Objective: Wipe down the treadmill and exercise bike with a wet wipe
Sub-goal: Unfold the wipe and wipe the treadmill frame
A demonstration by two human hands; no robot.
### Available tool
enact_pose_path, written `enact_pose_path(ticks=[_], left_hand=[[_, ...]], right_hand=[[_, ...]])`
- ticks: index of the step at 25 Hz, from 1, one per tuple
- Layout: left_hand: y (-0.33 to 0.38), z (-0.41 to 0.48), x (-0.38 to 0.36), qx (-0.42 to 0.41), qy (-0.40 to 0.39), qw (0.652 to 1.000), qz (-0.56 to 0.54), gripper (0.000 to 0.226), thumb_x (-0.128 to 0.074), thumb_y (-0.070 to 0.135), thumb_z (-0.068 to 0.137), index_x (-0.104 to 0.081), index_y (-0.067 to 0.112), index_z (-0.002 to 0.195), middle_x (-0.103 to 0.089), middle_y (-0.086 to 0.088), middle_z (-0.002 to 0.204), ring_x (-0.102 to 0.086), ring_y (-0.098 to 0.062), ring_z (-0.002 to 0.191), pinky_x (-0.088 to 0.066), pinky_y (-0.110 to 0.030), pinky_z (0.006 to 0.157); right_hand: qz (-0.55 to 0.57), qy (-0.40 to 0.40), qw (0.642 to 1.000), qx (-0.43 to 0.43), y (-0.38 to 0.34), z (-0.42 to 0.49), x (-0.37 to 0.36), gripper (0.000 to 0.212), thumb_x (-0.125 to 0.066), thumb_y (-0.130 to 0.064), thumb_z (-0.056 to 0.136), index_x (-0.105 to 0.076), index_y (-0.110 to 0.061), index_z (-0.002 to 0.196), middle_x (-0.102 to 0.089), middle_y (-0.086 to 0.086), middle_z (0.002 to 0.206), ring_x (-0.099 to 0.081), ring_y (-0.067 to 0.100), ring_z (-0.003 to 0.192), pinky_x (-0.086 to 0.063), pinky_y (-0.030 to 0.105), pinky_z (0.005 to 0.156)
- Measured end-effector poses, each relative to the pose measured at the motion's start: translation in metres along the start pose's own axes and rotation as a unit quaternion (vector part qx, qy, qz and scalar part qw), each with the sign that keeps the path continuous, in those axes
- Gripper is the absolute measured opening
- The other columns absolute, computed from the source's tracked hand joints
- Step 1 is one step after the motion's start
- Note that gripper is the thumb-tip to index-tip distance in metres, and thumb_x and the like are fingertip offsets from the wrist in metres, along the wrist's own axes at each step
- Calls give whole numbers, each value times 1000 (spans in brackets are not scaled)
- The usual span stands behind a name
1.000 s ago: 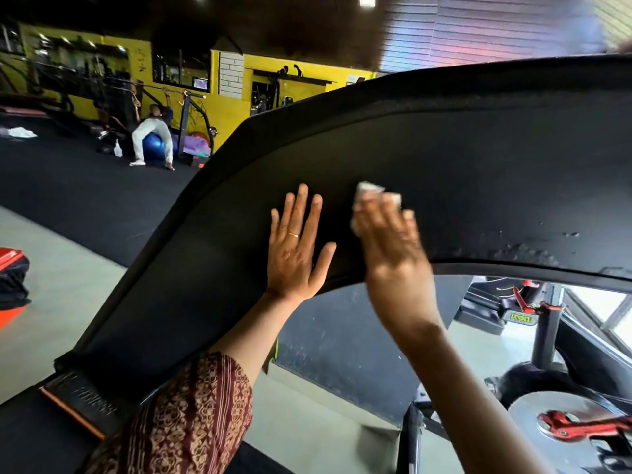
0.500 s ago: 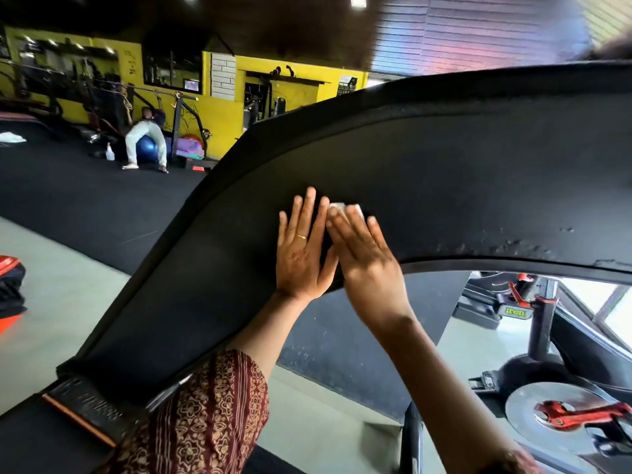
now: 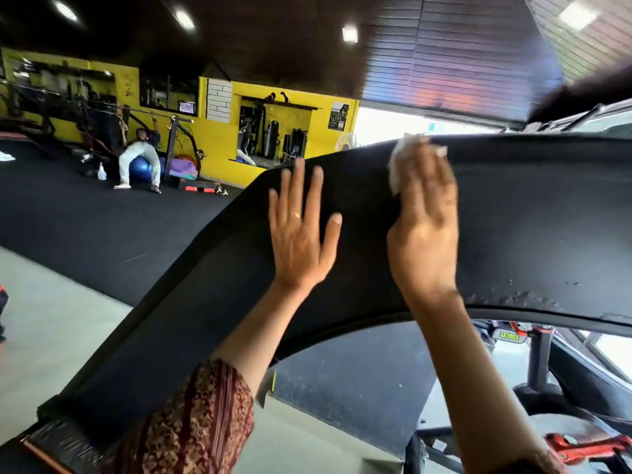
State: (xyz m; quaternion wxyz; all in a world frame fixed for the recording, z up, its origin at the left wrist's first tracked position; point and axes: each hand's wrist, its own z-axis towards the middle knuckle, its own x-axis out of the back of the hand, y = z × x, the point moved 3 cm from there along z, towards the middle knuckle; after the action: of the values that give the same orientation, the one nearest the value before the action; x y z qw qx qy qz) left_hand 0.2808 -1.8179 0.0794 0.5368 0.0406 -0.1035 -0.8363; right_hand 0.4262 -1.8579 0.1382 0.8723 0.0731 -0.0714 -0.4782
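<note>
Hands lay side by side on the treadmill's black panel [image 3: 530,227], both flat against it. The left hand [image 3: 301,234] was spread wide, fingers straight and apart, a ring [image 3: 297,215] on one of them, holding nothing and only braced on the surface. The right hand [image 3: 424,227] had its fingers laid out straight over the wipe [image 3: 398,165], pressing it to the panel right up at the top edge. A white corner of the wipe showed past the fingertips and another along the hand's left side.

From where I stood, what mattered was how the panel ran. It rose from low on the left, bent at the corner just above the left hand's fingertips, then stretched away level to the right. So most of its length lay to the right of the wiping hand, and that hand was the nearer one to it. I judged the next pass would go rightward along that long axis, with the left hand as the prop. A rough, flaked patch [image 3: 513,297] sat on the lower edge out that way and looked likely to snag the wipe.

Below the panel on the right stood the bike [image 3: 538,364], well apart from both hands and apparently not yet touched. A patterned sleeve [image 3: 191,422] covered the left forearm. Far back, a person [image 3: 140,155] sat on a blue ball.
</note>
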Motion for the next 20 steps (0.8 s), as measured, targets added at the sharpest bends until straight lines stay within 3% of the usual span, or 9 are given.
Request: enact_pose_path(ticks=[2, 6, 7, 12, 15, 20], left_hand=[[-11, 19, -3, 4, -20, 1000, 2, 61, -22, 47, 100, -31, 7, 147, -27, -17, 154, -19, -29, 145, -9, -44, 119], [-19, 17, -8, -5, -46, 999, 10, 65, -17, 51, 100, -30, 8, 147, -28, -14, 154, -20, -27, 144, -10, -43, 118], [-18, 17, -7, -4, -43, 999, 8, 65, -17, 51, 100, -31, 8, 147, -28, -13, 154, -21, -27, 144, -10, -43, 118], [-17, 17, -5, -2, -35, 999, 3, 63, -21, 49, 100, -33, 9, 146, -30, -13, 154, -21, -29, 144, -13, -45, 117], [-31, 13, 2, -8, -60, 998, 18, 62, -22, 51, 99, -28, 15, 148, -26, -10, 156, -17, -29, 145, -12, -49, 117], [-71, -6, 17, 44, -66, 997, 6, 62, -25, 51, 99, -30, 13, 148, -24, -11, 156, -20, -25, 145, -14, -48, 116]], right_hand=[[-62, -7, 997, -52, 4, 12, -7, 47, -32, 10, 87, -50, 10, 130, -46, 28, 138, -37, 46, 132, -24, 55, 112], [-101, -106, 983, 111, -42, 7, -48, 45, -42, -1, 86, -55, 2, 129, -50, 21, 138, -42, 37, 133, -20, 46, 113], [-112, -113, 980, 117, -39, 11, -46, 45, -42, -3, 87, -56, 0, 130, -51, 18, 138, -43, 34, 132, -20, 45, 113], [-143, -37, 988, -55, 1, 19, -11, 54, -32, 1, 87, -42, 3, 139, -37, 23, 147, -30, 39, 139, -11, 45, 115], [-120, -54, 991, -25, -22, 25, -33, 50, -24, 1, 87, -46, 14, 131, -44, 31, 139, -35, 46, 134, -16, 46, 114], [-127, -79, 988, 37, -52, 21, -65, 47, -24, 1, 89, -51, 15, 125, -52, 33, 129, -45, 46, 127, -25, 48, 110]])
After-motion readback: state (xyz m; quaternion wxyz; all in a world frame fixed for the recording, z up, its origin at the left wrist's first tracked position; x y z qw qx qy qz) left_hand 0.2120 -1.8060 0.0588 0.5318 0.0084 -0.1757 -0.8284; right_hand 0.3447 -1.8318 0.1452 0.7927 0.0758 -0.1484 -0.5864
